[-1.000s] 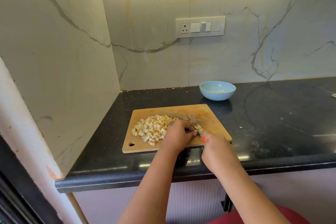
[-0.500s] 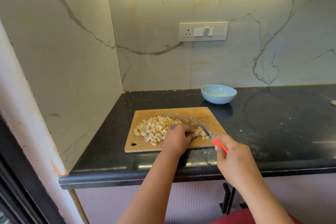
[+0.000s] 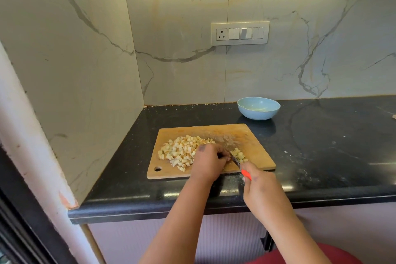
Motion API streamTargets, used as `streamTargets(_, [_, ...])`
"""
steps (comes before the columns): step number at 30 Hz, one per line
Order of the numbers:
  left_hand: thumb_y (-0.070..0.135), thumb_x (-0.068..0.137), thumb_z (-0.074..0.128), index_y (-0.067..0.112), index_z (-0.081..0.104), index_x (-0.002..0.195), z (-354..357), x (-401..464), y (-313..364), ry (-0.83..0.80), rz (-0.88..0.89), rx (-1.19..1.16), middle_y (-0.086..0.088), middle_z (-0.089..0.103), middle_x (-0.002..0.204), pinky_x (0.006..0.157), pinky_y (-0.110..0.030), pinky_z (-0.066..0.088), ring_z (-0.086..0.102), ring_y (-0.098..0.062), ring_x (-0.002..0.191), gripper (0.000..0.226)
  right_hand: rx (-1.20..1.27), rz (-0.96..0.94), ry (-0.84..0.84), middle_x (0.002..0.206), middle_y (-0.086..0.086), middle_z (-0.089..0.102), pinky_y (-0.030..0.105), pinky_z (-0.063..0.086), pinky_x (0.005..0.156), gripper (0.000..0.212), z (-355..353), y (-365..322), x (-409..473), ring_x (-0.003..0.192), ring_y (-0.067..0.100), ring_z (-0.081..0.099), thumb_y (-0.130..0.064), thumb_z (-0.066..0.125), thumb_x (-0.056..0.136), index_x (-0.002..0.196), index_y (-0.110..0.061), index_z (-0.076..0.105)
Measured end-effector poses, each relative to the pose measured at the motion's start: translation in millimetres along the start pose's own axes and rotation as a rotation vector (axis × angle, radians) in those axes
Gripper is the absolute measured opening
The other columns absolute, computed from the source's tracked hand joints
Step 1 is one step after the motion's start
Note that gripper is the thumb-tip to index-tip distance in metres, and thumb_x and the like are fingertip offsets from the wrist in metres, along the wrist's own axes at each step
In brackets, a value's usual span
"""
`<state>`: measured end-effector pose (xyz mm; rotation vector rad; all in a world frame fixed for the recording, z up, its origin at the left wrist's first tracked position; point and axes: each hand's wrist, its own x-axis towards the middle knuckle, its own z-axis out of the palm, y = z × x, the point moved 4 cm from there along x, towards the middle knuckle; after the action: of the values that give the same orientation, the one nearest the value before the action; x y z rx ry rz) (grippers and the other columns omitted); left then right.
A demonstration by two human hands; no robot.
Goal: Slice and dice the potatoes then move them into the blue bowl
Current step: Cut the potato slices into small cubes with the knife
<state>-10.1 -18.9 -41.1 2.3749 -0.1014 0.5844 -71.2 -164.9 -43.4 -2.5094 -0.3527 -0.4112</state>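
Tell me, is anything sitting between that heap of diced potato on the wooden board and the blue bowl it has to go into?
Nothing visible does. The pile of pale diced potato lies on the wooden cutting board; the round light-blue bowl stands beyond the board's far right corner, with only bare black countertop between.

**Diced potato on the board, blue bowl behind it**

A heap of small pale-yellow potato cubes [image 3: 182, 152] lies on the left half of the light wooden cutting board, just below the centre of the frame. A smaller group of pale potato pieces [image 3: 239, 154] lies right of it, touching the knife blade. The round light-blue bowl [image 3: 258, 111] stands upright right of centre, beyond the board's far right corner, apart from it. No potato shows inside.
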Motion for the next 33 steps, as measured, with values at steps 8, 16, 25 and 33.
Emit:
streamTargets(8, [0.015,0.085,0.072,0.015,0.075,0.086,2,-1,1,-0.015,0.023,0.026,0.003,0.073,0.086,0.09,-0.033,0.051,0.065,-0.013,0.085,0.003,-0.076,0.095,-0.141,0.084,0.0,0.058,0.031,0.051,0.058,0.027,-1,-5,19,0.07,0.018,0.056,-0.008,0.051,0.091,0.111,-0.026,0.056])
streamTargets(16, [0.019,0.085,0.072,0.015,0.07,0.088,2,-1,1,0.015,0.056,0.044,0.005,0.069,0.086,0.078,-0.028,0.052,0.061,-0.011,0.083,0.006,0.115,0.144,-0.225,0.088,-0.015,0.056,0.015,0.039,0.053,0.015,-31,32,4,0.07,0.002,0.055,-0.028,0.051,0.098,0.104,-0.037,0.062])
streamTargets(25, [0.016,0.096,0.055,0.019,0.055,0.108,-3,-3,0,0.205,0.044,0.039,0.005,0.063,0.1,0.082,-0.031,0.051,0.057,-0.013,0.095,0.012,0.509,0.205,-0.216,0.055,-0.003,0.056,0.023,0.034,0.052,0.013,-59,49,23,0.045,0.006,0.039,-0.029,0.058,0.096,0.1,-0.037,0.067])
streamTargets(33, [0.025,0.073,0.08,0.008,0.054,0.127,3,0,6,-0.127,-0.22,-1.009,-0.005,0.075,0.095,0.085,-0.03,0.056,0.071,-0.018,0.095,0.062,0.611,0.07,0.024,0.061,-0.002,0.063,0.036,0.047,0.058,0.017,-16,19,25,0.051,0.005,0.051,-0.033,0.055,0.096,0.108,-0.042,0.063])
